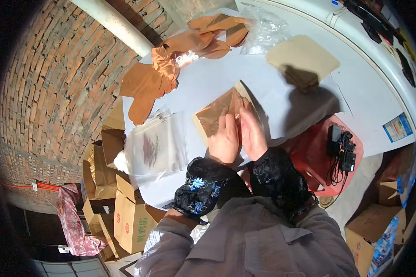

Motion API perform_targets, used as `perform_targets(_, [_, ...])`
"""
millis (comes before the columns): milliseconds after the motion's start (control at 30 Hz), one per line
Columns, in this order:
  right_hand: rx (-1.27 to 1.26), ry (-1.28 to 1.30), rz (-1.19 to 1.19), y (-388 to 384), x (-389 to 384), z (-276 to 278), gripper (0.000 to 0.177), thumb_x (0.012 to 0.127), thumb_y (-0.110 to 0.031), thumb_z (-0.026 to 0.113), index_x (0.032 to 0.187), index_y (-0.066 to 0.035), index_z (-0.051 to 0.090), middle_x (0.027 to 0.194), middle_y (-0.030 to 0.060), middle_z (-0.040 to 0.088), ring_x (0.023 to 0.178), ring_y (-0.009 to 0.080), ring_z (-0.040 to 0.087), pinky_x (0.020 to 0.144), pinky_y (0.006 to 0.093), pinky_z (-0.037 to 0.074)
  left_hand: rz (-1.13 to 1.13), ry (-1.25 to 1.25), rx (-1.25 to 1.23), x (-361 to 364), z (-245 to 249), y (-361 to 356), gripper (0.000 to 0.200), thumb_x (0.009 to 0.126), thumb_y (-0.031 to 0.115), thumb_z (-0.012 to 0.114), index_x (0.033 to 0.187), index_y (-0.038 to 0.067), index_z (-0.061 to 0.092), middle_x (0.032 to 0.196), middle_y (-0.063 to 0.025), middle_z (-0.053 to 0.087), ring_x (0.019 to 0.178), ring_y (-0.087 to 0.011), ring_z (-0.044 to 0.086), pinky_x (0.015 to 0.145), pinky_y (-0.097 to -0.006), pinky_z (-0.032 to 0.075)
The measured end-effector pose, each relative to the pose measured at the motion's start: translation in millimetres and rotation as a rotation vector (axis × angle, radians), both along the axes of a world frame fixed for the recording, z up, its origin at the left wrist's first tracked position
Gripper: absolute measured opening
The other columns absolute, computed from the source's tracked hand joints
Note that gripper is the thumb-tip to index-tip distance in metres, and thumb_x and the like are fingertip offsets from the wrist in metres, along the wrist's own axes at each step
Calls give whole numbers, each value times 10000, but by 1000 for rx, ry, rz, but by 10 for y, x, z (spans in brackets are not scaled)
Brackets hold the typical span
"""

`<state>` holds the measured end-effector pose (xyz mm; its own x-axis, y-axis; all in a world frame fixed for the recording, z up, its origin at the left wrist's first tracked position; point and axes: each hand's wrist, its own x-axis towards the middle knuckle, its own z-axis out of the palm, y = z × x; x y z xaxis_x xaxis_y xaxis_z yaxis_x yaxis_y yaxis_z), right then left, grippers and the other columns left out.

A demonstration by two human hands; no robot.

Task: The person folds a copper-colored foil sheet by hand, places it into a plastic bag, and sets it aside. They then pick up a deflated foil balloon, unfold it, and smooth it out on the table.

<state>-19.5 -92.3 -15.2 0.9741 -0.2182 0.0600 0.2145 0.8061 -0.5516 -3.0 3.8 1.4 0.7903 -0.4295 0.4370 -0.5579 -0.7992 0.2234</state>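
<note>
A flat brown piece [217,114], smooth and slightly glossy, lies over a beige card [200,130] on the white tabletop. The card's edges show at its left and upper right. My left hand [225,142] rests on the lower part of the brown piece, fingers stretched forward. Close beside it, my right hand [253,136] is turned on edge, its long fingers reaching to the right side of the piece. Both thumbs are mostly hidden, and whether the fingertips pinch any of the material is hard to see.
Clear printed plastic bags [155,145] lie left of my hands. Brown fabric pieces [143,85] spread along the far left edge. A stack of beige cards [302,57] and crumpled clear plastic [266,32] lie at the back. A red stool [316,173] bears black adapters [342,147]. Cardboard boxes [129,221] stand lower left.
</note>
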Motion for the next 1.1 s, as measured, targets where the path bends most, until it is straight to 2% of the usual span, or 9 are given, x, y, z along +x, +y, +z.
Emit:
perform_targets(200, [-484, 36, -120, 34, -66, 163, 832, 970, -318, 583, 1557, 12, 95, 1607, 177, 178, 1484, 249, 174, 1199, 373, 183, -45, -20, -45, 12, -32, 28, 216, 937, 178, 530, 1126, 74, 510, 1321, -161, 575, 672, -368, 686, 536, -430, 564])
perform_targets(300, [-350, 77, -98, 26, 23, 143, 796, 974, -313, 569, 1546, 24, 130, 1579, 172, 230, 1458, 246, 224, 1185, 368, 203, -40, 28, -26, 17, -54, 44, 234, 939, 174, 526, 1148, 70, 510, 1369, -168, 551, 692, -357, 695, 549, -425, 571])
perform_targets(467, [-132, 46, -67, -41, 187, -41, 525, 982, -353, 542, 1395, -46, 434, 1387, 85, 458, 1299, 153, 381, 1099, 334, 284, -60, 25, -68, 21, -30, 23, 228, 945, 158, 528, 1155, 70, 504, 1364, -152, 564, 790, -369, 698, 605, -457, 576])
perform_targets(567, [-61, 87, -27, -82, 104, 91, 467, 987, -394, 538, 1331, -84, 484, 1351, 54, 475, 1264, 138, 399, 1086, 332, 289, -39, 94, -16, -23, 56, -5, 260, 928, 172, 553, 1171, 83, 528, 1370, -154, 565, 846, -370, 701, 647, -466, 583])
perform_targets(767, [117, 302, 113, -192, 46, 116, 410, 972, -478, 549, 1178, -126, 593, 1068, 9, 640, 955, 121, 605, 824, 283, 491, -143, 87, -46, -30, 305, -51, 408, 851, 273, 627, 1228, 121, 592, 1344, -188, 584, 895, -360, 707, 724, -429, 589])
perform_targets(867, [144, 209, 35, -173, 76, 121, 394, 977, -450, 545, 1182, -117, 589, 1084, 17, 639, 986, 130, 604, 855, 302, 489, -212, 330, -40, 73, 549, 15, 454, 869, 339, 630, 1240, 88, 555, 1356, -243, 549, 907, -408, 687, 752, -450, 579])
perform_targets(933, [155, 163, 27, -178, 107, 74, 433, 1003, -435, 497, 1229, -76, 584, 1146, 26, 648, 1040, 145, 607, 917, 313, 473, -435, -47, 193, 309, 368, 168, 398, 906, 281, 570, 1259, 99, 550, 1274, -220, 590, 941, -382, 674, 730, -479, 568])
perform_targets(967, [163, 136, 17, -188, 128, 62, 454, 1016, -428, 473, 1253, -56, 582, 1178, 30, 653, 1066, 153, 609, 948, 319, 465, -410, -100, 247, 386, 291, 188, 369, 912, 243, 539, 1252, 103, 562, 1248, -201, 602, 959, -361, 673, 707, -499, 562])
perform_targets(1100, [165, 191, 19, -181, 153, -1, 545, 1012, -478, 451, 1329, -39, 512, 1297, 97, 598, 1196, 234, 560, 1051, 415, 411, -33, 278, 69, 434, 327, -12, 392, 926, 233, 531, 1307, 144, 563, 1259, -132, 601, 933, -339, 681, 759, -478, 555])
